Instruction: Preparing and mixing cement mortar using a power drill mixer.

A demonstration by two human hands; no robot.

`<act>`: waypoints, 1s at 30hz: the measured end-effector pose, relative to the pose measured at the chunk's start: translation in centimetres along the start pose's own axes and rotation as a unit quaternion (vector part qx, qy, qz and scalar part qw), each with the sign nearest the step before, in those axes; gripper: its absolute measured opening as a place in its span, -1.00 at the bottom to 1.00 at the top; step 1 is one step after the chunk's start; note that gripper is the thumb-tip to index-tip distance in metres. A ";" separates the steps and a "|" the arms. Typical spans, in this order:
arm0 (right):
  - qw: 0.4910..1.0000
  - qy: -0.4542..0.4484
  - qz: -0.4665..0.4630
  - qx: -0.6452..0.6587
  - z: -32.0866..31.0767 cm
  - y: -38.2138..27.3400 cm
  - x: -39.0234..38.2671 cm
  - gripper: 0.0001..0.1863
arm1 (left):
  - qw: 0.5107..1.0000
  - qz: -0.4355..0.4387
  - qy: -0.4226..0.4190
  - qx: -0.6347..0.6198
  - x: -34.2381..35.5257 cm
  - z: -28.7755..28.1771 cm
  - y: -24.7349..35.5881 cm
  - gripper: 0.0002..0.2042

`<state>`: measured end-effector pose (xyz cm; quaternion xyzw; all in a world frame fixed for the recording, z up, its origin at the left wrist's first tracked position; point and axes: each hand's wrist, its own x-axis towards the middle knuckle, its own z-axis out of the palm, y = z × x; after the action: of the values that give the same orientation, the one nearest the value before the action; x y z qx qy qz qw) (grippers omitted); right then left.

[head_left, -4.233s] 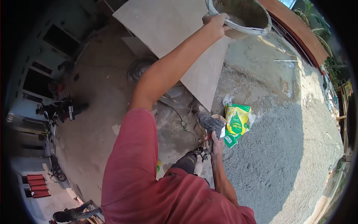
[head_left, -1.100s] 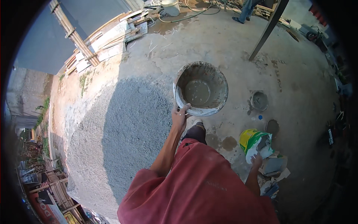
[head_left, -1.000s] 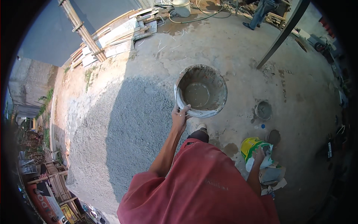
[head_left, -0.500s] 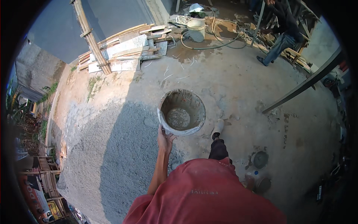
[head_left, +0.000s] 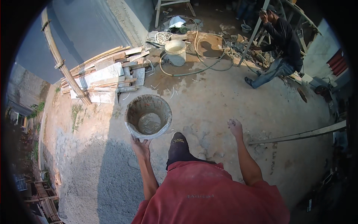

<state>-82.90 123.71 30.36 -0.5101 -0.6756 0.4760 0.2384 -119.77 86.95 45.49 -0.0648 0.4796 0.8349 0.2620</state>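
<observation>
In my left hand (head_left: 142, 148) is a mortar-stained bucket (head_left: 131, 130), gripped at its near side and held out in front of me over the ground. Its open mouth faces up, and a little greyish residue (head_left: 150, 123) coats the bottom. The fingers lie partly hidden under the bucket's near edge. Out to the right, away from the bucket, my right hand (head_left: 235, 128) hangs above the concrete with its fingers curled in and nothing seen in them.
A heap of grey sand (head_left: 112, 179) spreads at the lower left. Planks and boards (head_left: 108, 76) lie beyond, near a bamboo pole (head_left: 61, 59). Farther off stand a pale bucket (head_left: 175, 52) and a coiled hose (head_left: 190, 73). A person (head_left: 281, 48) sits at far right, by a slanted post (head_left: 298, 134).
The bucket and my left hand have shifted left in view. My right arm has come into sight. The surroundings have moved as I step forward, and the seated person shows more fully.
</observation>
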 end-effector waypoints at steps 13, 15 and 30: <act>0.903 -0.259 -0.326 -0.103 29.9 -39.2 22.0 -0.64 | 0.990 -0.091 -0.101 -0.035 34.1 22.5 -6.9 -0.46; 0.909 -0.245 -0.321 -0.101 30.9 -40.5 26.2 -0.66 | 0.987 -0.111 -0.116 -0.029 38.4 25.7 -6.5 -0.50; 0.939 -0.157 -0.298 -0.073 39.1 -41.7 52.7 -0.78 | 0.983 -0.163 -0.082 0.016 61.8 39.6 -10.1 -0.43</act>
<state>-153.07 155.27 41.80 -0.2200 -0.8583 0.4065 0.2229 -161.81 147.28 36.60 -0.0691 0.4525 0.7761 0.4338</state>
